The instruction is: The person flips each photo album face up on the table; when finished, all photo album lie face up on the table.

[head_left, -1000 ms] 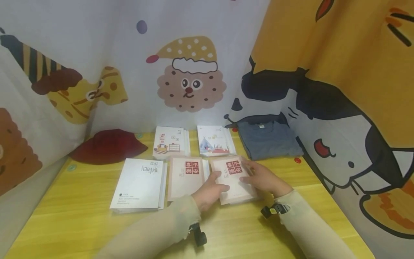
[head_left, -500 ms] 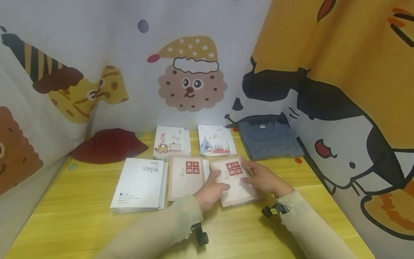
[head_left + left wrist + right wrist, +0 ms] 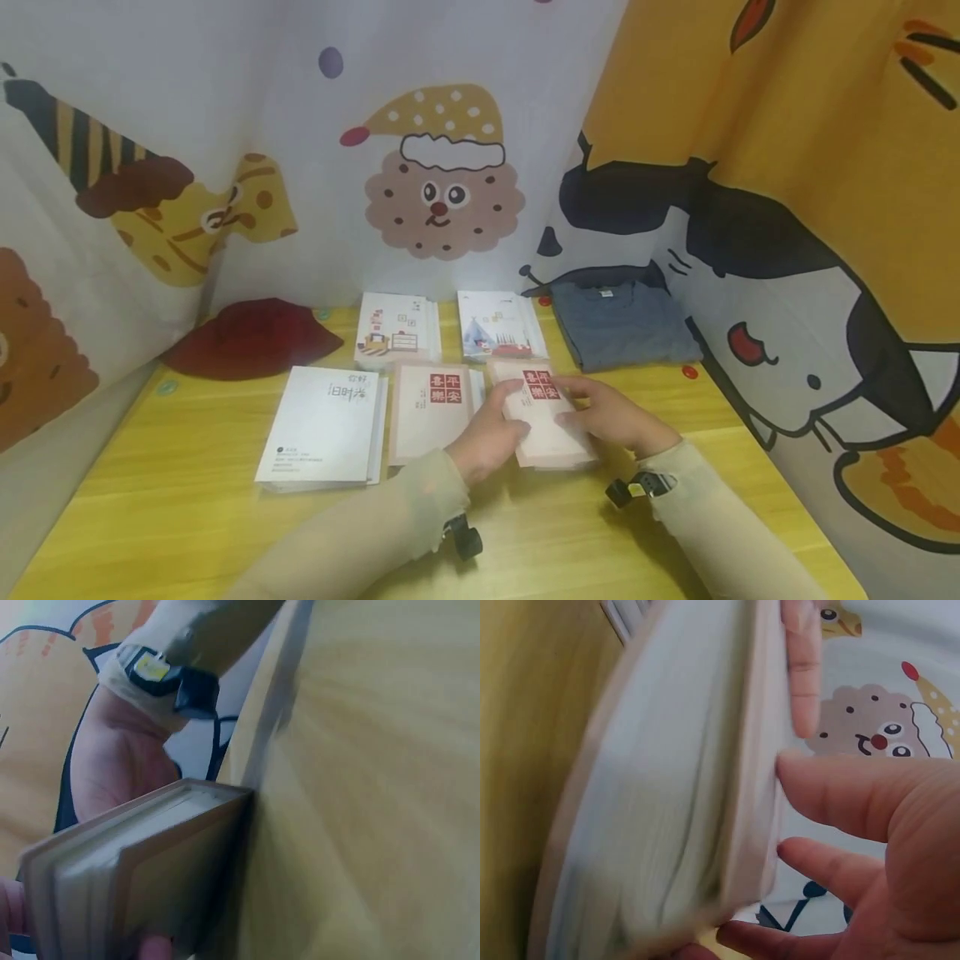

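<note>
Both hands hold a thick pale pink notebook (image 3: 551, 435) with red square characters on its cover. My left hand (image 3: 483, 435) grips its left side, thumb on the cover. On the right side my right hand (image 3: 626, 417) holds it, with the thumb (image 3: 832, 787) lying against the cover. In the left wrist view the notebook (image 3: 150, 832) stands tilted, its page edges showing and its lower edge close to the yellow table (image 3: 375, 787). Pages fan slightly apart in the right wrist view. A matching pink notebook (image 3: 427, 429) lies just left of the left hand.
A white notebook stack (image 3: 315, 433) lies at the left. Two illustrated notebook stacks, one with furniture (image 3: 397, 325) and one with a tent (image 3: 498, 325), lie behind. A dark red hat (image 3: 251, 337) and a folded blue-grey shirt (image 3: 630, 325) flank them before a printed curtain (image 3: 300, 100).
The held notebook has tilted, so its cover looks narrower and its left edge has shifted right. The left thumb has moved slightly left and down; the right hand has hardly moved.
</note>
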`<state>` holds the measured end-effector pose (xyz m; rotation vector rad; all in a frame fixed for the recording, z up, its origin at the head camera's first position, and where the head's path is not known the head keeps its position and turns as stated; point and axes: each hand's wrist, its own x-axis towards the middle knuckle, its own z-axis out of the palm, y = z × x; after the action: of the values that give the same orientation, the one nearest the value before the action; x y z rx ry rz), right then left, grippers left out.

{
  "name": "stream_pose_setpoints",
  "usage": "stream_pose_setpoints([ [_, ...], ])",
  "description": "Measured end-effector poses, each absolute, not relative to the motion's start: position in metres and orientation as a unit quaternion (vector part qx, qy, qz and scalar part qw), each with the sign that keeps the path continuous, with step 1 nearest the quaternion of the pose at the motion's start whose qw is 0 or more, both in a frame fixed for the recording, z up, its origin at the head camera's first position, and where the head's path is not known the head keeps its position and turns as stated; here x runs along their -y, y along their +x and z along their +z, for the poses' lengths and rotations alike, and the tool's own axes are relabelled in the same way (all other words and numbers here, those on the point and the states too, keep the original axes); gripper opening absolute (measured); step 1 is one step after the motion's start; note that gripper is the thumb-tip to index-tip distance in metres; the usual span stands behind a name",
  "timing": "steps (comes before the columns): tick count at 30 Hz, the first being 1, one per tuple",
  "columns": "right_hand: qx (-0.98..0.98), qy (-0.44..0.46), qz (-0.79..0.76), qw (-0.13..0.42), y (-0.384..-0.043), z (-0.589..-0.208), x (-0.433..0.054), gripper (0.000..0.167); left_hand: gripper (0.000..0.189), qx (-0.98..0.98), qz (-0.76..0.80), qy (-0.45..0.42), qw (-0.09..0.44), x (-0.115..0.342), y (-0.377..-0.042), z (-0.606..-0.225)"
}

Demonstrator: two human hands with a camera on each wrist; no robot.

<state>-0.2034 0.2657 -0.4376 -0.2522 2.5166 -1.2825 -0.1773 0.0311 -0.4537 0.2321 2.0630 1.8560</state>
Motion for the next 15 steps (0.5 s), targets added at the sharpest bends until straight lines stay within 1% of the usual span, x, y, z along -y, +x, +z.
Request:
stream_pose_setpoints([
  [4,-0.864,-0.096,-0.473,0.145,-0.201,-0.439,-0.260,0.064,0.082,-0.730,0.658,0.094,0.162,-0.024,-0.179,-0.447],
  [7,-0.866,-0.104,-0.471,0.131,-0.198,-0.437,-0.253,0.061,0.084,-0.735,0.653,0.107,0.148,-0.021,-0.178,-0.438],
  [12,-0.898,-0.142,-0.410,0.072,-0.194,-0.431,-0.241,0.052,0.090,-0.744,0.644,0.131,0.121,-0.016,-0.174,-0.426],
  [15,-0.906,-0.155,-0.391,0.047,-0.190,-0.428,-0.236,0.050,0.092,-0.734,0.655,0.136,0.116,-0.015,-0.173,-0.421],
])
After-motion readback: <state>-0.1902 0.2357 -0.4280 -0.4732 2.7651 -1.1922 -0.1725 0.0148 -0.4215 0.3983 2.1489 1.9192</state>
